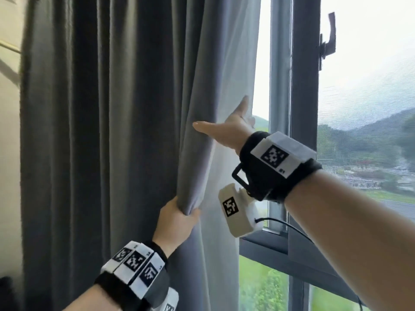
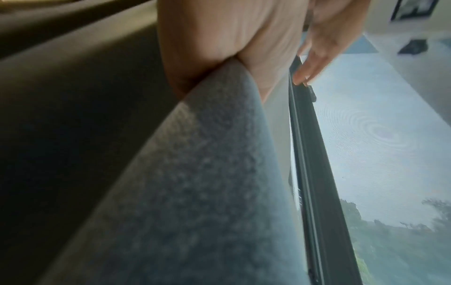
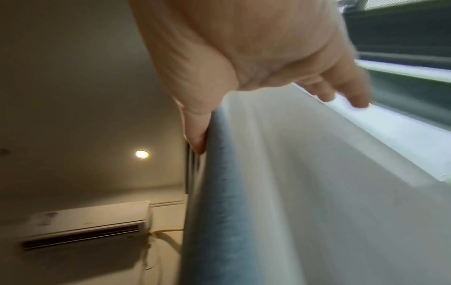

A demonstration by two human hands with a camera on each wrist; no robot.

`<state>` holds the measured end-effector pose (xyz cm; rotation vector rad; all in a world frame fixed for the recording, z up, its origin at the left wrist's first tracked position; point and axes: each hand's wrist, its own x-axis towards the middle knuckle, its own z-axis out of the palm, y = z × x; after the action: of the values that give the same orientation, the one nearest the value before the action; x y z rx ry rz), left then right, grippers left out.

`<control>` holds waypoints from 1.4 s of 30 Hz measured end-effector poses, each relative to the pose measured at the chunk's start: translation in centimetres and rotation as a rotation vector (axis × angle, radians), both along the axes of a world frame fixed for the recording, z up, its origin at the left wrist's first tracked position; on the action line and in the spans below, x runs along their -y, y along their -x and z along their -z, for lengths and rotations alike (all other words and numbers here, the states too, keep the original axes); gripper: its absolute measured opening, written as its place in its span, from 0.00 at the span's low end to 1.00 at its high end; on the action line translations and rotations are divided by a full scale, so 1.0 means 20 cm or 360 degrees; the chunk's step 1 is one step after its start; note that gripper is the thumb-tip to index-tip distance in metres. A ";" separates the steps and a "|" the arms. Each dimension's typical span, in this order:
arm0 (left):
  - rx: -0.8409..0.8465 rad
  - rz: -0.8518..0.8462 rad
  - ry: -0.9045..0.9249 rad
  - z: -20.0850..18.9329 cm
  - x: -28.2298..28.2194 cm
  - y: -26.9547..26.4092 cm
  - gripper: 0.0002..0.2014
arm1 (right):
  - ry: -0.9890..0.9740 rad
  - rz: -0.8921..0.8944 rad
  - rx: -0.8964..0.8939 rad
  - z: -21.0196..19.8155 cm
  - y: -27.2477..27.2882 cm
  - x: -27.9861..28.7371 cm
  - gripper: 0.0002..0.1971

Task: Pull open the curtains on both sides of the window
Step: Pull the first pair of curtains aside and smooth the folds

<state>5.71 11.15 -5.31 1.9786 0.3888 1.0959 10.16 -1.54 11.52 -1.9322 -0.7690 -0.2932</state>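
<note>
A grey curtain (image 1: 112, 131) hangs bunched in folds over the left part of the window (image 1: 359, 97). My left hand (image 1: 189, 213) grips a fold at the curtain's right edge, low down. In the left wrist view the left hand (image 2: 214, 44) has its fingers curled round the grey fold (image 2: 195, 173). Higher up, my right hand (image 1: 224, 122) straddles the same edge. Its thumb lies straight on the front and its fingers reach behind the pale lining. The right wrist view shows the right hand (image 3: 244, 48) with the curtain edge (image 3: 292, 192) in the fork of the thumb.
The dark window frame (image 1: 303, 108) stands just right of the curtain edge, with a handle (image 1: 329, 34) at the upper right. Hills and buildings show through the glass. An air conditioner (image 3: 85, 225) and a ceiling light (image 3: 142, 154) lie on the room side.
</note>
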 end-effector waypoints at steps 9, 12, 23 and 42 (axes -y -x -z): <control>-0.0053 -0.0262 -0.0200 -0.02 -0.43 0.20 0.08 | -0.0115 0.0075 -0.0305 -0.05 -0.01 -0.35 0.83; -0.0035 -0.0285 -0.0219 -0.01 -0.62 0.26 0.04 | -0.0327 -0.0073 -0.0371 -0.07 -0.02 -0.50 0.84; 0.0050 -0.0292 -0.0246 -0.06 -1.35 0.44 0.04 | -0.0326 -0.0803 -0.0151 -0.05 0.29 -1.39 0.77; -0.0091 -0.0247 -0.0164 0.05 -1.83 0.40 0.58 | -0.0314 -0.0840 -0.0245 -0.11 0.35 -2.10 0.44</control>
<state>-2.37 47.79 -6.23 2.1021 0.5336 1.1787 3.09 40.38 13.75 -1.4835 -1.0676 0.0993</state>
